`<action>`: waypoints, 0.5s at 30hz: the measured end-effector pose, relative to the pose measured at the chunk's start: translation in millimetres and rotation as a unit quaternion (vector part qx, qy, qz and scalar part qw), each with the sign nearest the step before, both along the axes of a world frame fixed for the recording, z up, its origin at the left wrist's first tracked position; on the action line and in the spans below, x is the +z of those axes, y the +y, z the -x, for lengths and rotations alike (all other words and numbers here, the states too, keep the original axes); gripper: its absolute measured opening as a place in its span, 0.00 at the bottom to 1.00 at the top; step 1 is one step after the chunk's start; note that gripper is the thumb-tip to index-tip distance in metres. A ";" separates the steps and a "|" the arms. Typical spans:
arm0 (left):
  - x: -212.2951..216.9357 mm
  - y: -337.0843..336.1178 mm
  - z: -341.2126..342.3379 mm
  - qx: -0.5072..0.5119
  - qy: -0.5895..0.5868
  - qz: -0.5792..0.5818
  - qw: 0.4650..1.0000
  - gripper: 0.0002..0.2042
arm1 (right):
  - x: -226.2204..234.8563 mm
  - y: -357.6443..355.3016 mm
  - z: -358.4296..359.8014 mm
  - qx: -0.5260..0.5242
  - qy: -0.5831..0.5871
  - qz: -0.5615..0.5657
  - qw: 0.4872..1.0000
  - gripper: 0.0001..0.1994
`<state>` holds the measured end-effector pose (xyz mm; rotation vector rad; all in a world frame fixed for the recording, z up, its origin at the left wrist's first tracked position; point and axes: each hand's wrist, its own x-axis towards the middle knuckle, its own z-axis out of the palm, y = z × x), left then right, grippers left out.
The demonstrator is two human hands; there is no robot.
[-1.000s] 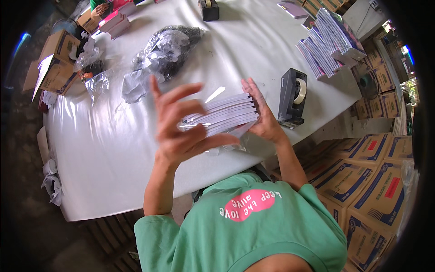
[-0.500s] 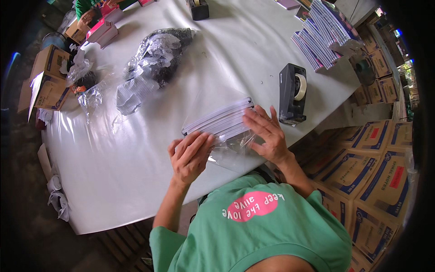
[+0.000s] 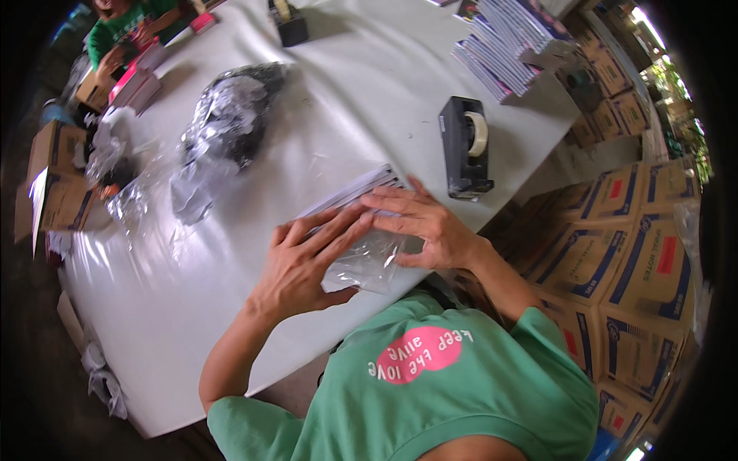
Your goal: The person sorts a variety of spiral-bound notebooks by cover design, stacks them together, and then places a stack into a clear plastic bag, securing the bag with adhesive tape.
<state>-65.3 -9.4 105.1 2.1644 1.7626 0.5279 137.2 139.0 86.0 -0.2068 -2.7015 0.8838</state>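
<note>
On the white-covered table before me lies a stack of notebooks [image 3: 372, 181], its pale page edges showing through a clear plastic bag [image 3: 367, 265]. My left hand [image 3: 300, 257] rests over the near left part of the stack, fingers stretched out and its thumb apart. From the right, my right hand [image 3: 427, 227] lies on the bag with fingers extended, its fingertips close to those of the left. The hands cover much of the stack. Loose, wrinkled plastic sticks out between them toward my body. A black tape dispenser [image 3: 455, 157] stands to the right of my right hand.
Crumpled plastic and paper [image 3: 231, 115] lie at the left. Spiral notebooks [image 3: 503, 54] are piled far right, near a table corner. A second tape dispenser [image 3: 292, 31] stands at the back. Stacked cartons [image 3: 630, 261] crowd the right side. A co-worker [image 3: 127, 34] sits far left beside red booklets [image 3: 137, 88].
My left hand has moved up and in over the stack, and my right hand has come left, so their fingertips now nearly meet. The whole view has shifted slightly.
</note>
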 end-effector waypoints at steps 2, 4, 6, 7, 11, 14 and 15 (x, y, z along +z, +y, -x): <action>0.1 -2.7 -0.1 0.015 -0.013 0.011 1.000 0.46 | 6.8 12.0 -15.4 -0.054 0.060 0.097 0.992 0.25; 0.4 -3.6 -1.0 0.016 0.001 0.005 1.000 0.46 | 4.4 30.8 -38.2 -0.225 0.174 0.261 0.922 0.19; 0.2 -2.6 -0.6 0.013 0.008 0.002 1.000 0.46 | -26.0 68.0 -78.3 -0.491 0.153 0.322 0.795 0.14; -0.1 -0.7 -0.2 0.008 0.010 0.002 1.000 0.46 | -42.1 76.2 -89.6 -0.544 0.089 0.311 0.774 0.14; 1.2 0.1 0.3 0.007 0.011 0.005 1.000 0.46 | -77.3 88.0 -101.6 -0.523 -0.005 0.416 0.744 0.16; 3.3 -0.5 -0.2 0.010 0.027 0.020 0.999 0.42 | -90.1 83.8 -104.7 -0.510 0.111 0.547 0.654 0.16; 3.2 -1.2 0.3 0.011 0.028 0.019 0.999 0.42 | -90.3 78.6 -108.1 -0.500 0.127 0.564 0.645 0.15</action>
